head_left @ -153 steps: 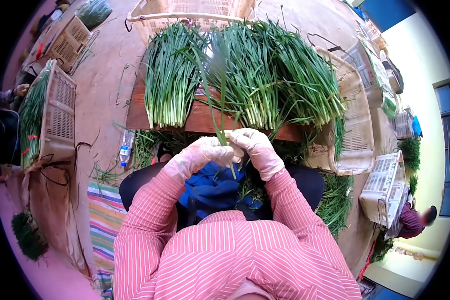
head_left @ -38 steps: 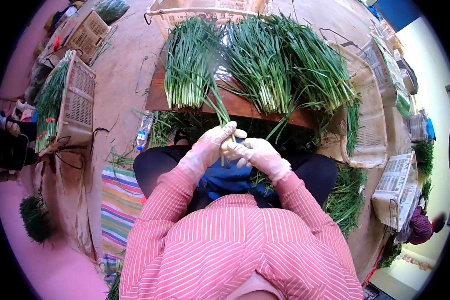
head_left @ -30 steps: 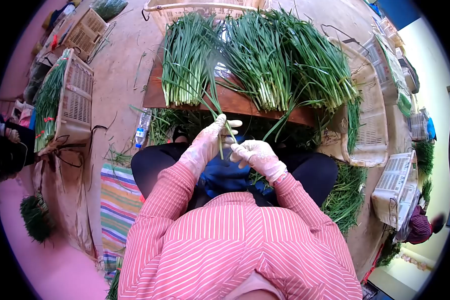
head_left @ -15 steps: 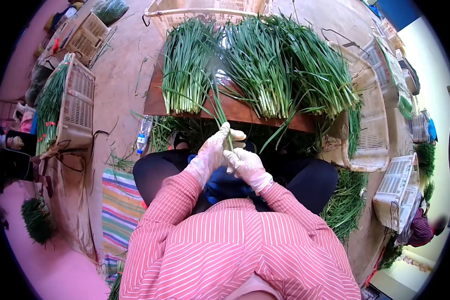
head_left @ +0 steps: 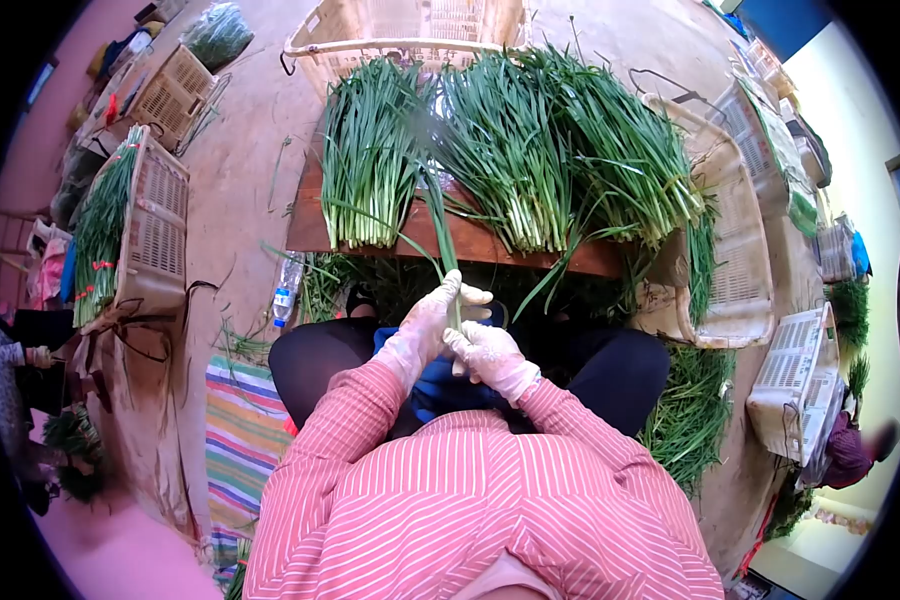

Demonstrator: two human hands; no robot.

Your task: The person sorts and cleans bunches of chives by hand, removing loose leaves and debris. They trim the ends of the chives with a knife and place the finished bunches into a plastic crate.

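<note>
My left hand (head_left: 432,318), in a whitish glove, is closed around a few garlic chives (head_left: 444,240), their green leaves pointing away from me toward the board. Just below and to the right, my gloved right hand (head_left: 493,356) pinches the same chives near their lower ends. Both hands are above my lap, short of the front edge of a reddish-brown wooden board (head_left: 308,222). On that board lie a left heap of chives (head_left: 368,150), a middle heap (head_left: 510,150) and a right heap (head_left: 625,150), pale stems toward me.
A plastic crate (head_left: 315,65) stands behind the board, another crate (head_left: 735,260) at its right. Loose greens (head_left: 685,410) lie by my right leg. A water bottle (head_left: 286,290) and striped sheet (head_left: 240,430) are on the left. Further left, a crate (head_left: 155,220) holds tied bunches.
The view has tilted a little, so the board, heaps and hands appear lower. Both hands keep their hold on the chives. At the far left, a person and a dark green bunch have shifted.
</note>
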